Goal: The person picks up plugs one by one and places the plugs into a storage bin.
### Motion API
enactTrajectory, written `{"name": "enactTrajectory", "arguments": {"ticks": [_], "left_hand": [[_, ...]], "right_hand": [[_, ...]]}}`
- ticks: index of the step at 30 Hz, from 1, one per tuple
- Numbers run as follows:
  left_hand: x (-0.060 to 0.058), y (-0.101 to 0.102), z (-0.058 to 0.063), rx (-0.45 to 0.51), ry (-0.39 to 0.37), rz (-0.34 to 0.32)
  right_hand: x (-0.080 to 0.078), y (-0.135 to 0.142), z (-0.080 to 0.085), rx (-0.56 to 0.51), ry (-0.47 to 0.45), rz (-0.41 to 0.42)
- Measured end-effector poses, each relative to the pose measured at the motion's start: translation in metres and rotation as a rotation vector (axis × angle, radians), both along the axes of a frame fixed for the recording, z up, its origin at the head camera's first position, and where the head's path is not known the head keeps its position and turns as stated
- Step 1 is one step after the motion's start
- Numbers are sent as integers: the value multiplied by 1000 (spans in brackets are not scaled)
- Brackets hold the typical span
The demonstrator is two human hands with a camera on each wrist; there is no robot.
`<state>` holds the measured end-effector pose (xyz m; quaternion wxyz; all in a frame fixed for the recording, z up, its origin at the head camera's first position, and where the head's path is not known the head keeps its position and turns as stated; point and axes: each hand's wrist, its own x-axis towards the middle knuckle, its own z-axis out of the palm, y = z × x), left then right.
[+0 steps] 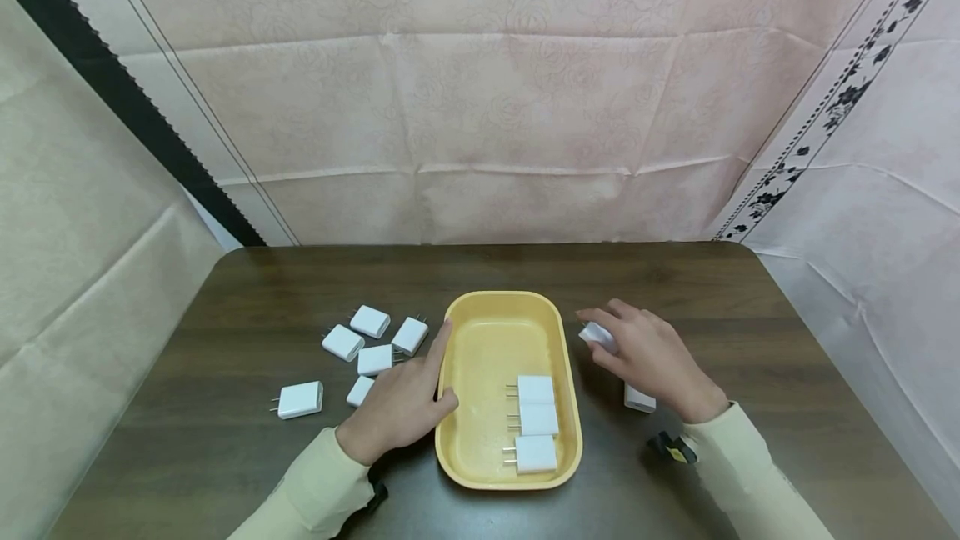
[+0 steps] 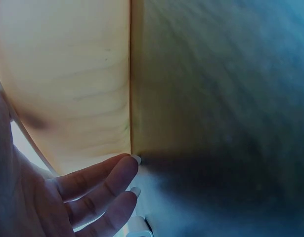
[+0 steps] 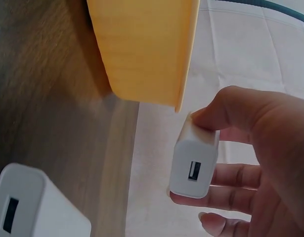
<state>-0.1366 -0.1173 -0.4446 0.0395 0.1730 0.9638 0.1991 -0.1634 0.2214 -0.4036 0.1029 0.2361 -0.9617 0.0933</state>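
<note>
A yellow tray [image 1: 480, 332] sits mid-table with three white USB charger plugs [image 1: 536, 454] lined along its right side, prongs pointing left. My left hand [image 1: 401, 407] rests at the tray's left rim, index finger extended along it and thumb over the edge. In the left wrist view, the other fingers [image 2: 105, 192] lie loosely bent beside the tray's outer wall [image 2: 87, 89]. Right of the tray, my right hand [image 1: 648, 352] holds another charger plug [image 3: 194, 165] between thumb and fingers, its USB port showing in the right wrist view.
Several white charger plugs [image 1: 342, 343] lie left of the tray, one [image 1: 300, 400] apart from the group and one partly behind the left hand. Another plug [image 1: 640, 398] lies under the right wrist. The brown table [image 1: 262, 298] meets a cloth [image 1: 525, 132] hanging behind.
</note>
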Motion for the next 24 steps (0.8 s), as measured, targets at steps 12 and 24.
{"name": "enactTrajectory", "arguments": {"ticks": [12,24], "left_hand": [[0,0,-1,4,6,-7],[1,0,-1,6,-1,-4]], "right_hand": [[6,-7,3,-8,88,14],[8,-13,3,-53,154,68]]}}
